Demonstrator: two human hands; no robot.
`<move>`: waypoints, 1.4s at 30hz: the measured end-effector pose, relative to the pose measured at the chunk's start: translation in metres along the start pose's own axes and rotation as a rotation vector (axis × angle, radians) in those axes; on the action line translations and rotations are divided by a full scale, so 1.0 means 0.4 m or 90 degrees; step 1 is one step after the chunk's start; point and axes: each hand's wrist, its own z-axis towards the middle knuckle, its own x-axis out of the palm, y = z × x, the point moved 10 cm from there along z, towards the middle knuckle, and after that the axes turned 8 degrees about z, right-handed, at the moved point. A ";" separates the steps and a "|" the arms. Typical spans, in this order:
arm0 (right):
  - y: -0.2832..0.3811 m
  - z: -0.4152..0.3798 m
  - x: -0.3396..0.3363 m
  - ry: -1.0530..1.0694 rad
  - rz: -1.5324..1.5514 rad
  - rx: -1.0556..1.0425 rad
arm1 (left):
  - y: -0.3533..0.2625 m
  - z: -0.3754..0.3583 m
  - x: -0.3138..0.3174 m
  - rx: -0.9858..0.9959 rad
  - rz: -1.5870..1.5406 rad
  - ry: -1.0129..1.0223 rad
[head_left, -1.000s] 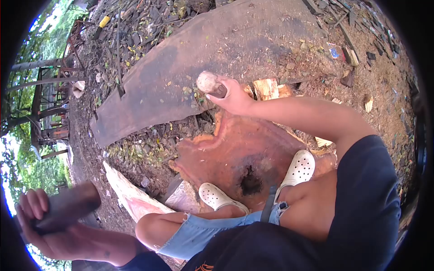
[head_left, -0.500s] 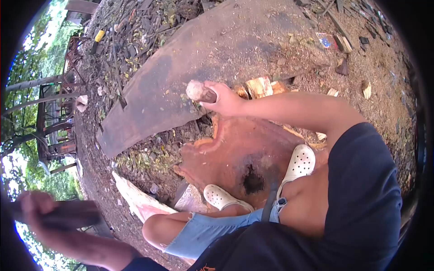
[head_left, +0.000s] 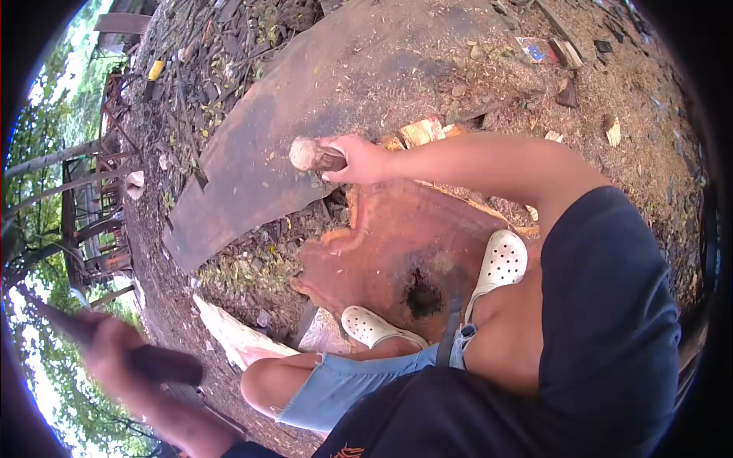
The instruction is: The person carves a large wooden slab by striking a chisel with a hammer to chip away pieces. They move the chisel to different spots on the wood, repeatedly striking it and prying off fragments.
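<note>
Over by the red-brown wood slab, a person sits with both feet on it, in white clogs, and the two hands are well apart. The right hand is wrapped around a short piece of wood, its pale, rough end poking out past the thumb. From here that piece lies in view just past the slab's far edge, over the long brown board — I can't tell whether it touches anything beneath. Out to the side, the left hand is clamped on a dark tool, thick at the near end and narrower beyond the fist; the far part is too blurred for me to name. A dark hole shows in the slab between the clogs. Pale wood chunks sit near the right wrist, and a long pale log lies by the bare knee — dirt and chips all around.
</note>
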 end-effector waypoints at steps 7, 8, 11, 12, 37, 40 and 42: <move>0.008 0.003 0.001 0.077 0.033 0.018 | -0.033 -0.018 -0.014 0.225 0.484 -0.235; -0.011 0.004 0.011 0.105 0.044 0.057 | 0.032 -0.066 0.113 0.178 0.703 -0.133; -0.033 0.008 0.032 0.081 -0.005 0.032 | 0.161 -0.195 0.304 -0.003 0.418 0.249; -0.032 0.026 -0.012 0.073 -0.006 0.032 | 0.165 -0.209 0.388 -0.031 0.293 0.362; -0.044 0.014 0.055 0.158 0.010 0.049 | 0.026 0.106 -0.190 0.223 -0.190 -0.015; -0.032 0.010 0.053 0.161 -0.006 0.065 | -0.015 -0.072 0.033 0.178 -0.146 -0.189; -0.010 0.003 0.033 0.111 -0.019 0.010 | 0.121 -0.214 0.404 0.148 0.168 0.204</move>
